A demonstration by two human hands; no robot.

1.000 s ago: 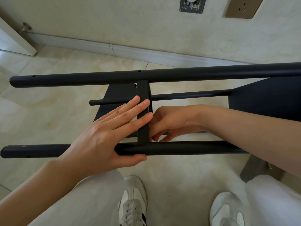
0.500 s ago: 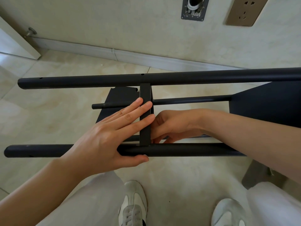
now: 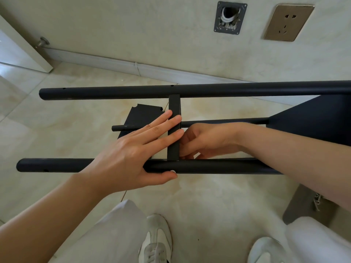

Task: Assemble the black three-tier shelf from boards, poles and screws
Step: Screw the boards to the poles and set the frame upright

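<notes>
Lying on its side across the floor (image 3: 57,130), the shelf (image 3: 313,118) is steadied by the left hand (image 3: 129,154): straight fingers are pressed on the board (image 3: 173,130), thumb under the near pole (image 3: 218,167). At 3 o'clock of the board, the right hand (image 3: 207,141) is curled; its hold cannot be told

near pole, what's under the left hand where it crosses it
Under the left hand the near pole runs on, thumb below it, straight fingers reaching the edge-on board. Any screw hole there is covered. The right hand sits behind the board.
</notes>
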